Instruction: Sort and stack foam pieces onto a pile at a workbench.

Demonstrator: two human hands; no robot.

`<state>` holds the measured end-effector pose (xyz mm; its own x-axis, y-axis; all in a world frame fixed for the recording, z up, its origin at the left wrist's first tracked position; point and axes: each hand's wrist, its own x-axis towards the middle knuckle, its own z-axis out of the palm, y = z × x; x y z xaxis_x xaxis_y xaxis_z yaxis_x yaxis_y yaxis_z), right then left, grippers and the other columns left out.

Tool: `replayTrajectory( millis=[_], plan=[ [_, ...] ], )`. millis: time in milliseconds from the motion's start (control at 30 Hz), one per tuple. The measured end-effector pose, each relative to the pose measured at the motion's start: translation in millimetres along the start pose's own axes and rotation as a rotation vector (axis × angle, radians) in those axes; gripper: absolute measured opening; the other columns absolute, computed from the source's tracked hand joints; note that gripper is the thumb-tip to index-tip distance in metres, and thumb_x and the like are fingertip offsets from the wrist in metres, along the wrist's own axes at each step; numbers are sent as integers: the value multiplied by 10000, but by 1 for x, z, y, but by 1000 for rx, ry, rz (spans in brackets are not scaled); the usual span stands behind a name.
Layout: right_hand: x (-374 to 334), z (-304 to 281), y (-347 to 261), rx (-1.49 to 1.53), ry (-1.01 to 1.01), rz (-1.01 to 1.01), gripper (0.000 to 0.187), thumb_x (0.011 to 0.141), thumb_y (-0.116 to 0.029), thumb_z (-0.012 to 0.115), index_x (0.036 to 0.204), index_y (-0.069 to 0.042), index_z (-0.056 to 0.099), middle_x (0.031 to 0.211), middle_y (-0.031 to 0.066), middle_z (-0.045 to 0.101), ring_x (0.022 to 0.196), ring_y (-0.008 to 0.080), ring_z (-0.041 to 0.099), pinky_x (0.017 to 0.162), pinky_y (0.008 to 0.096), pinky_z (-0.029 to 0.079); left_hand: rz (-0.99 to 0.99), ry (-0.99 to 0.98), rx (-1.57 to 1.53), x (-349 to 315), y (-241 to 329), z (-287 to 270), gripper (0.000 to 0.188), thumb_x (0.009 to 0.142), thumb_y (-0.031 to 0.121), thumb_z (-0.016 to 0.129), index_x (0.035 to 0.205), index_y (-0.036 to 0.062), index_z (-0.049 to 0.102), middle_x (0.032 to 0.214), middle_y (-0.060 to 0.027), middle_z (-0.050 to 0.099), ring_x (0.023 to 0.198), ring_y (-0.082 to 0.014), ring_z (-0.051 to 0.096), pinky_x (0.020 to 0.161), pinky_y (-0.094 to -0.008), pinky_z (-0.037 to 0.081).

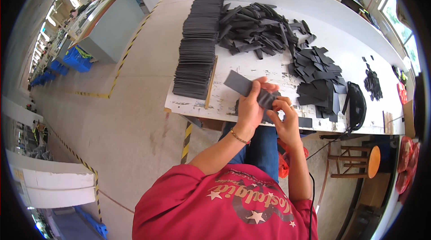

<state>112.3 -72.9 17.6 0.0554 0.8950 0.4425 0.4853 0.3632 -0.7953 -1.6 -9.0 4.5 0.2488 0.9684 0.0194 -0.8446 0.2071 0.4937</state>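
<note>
My left hand is closed round a flat dark grey strip above the front edge of the white table. The strip's far end sticks out to the left past my thumb. Beside it, a bent black piece sits between my two hands. The fingers of my right hand pinch the near side of this bent piece. Whether it is part of the same strip, I cannot tell. More dark pieces lie on the table under my hands, partly hidden.
A long row of stacked black pieces lines the table's left side. Behind my hands lies a heap of curled black pieces. Flat black pieces and a black pouch-like object lie to the right. A wooden stool stands below.
</note>
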Motion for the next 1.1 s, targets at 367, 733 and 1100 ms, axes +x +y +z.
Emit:
replayTrajectory(
  millis=[367, 733, 1100],
  plan=[
    [0, 10, -21, 777, 321, 584, 100, 919, -137, 648, 900, -40, 644, 914, -13, 560, 762, 53, 512, 656, 224, 427, 43, -176, 37, 2, 7, -3, 410, 993, 323, 504, 1217, -19, 525, 1065, -164, 669, 1147, -356, 586, 1078, -465, 394],
    [-17, 17, -4, 87, 375, -18, 58, 846, -1, 668, 845, 10, 611, 728, 69, 585, 680, 154, 532, 638, 266, 424, 1, 55, -15, 0, 34, -38, 340, 947, 251, 607, 1125, -37, 576, 1045, -178, 664, 976, -309, 653, 924, -463, 527],
    [-62, 25, 39, 69, 228, 418, 95, 854, -39, 693, 839, 25, 624, 720, -14, 520, 655, 65, 432, 602, 224, 362, 192, 306, 759, -42, 14, -90, 146, 868, 55, 701, 993, -19, 711, 885, -11, 668, 751, -52, 562, 686, -192, 458]
  ],
)
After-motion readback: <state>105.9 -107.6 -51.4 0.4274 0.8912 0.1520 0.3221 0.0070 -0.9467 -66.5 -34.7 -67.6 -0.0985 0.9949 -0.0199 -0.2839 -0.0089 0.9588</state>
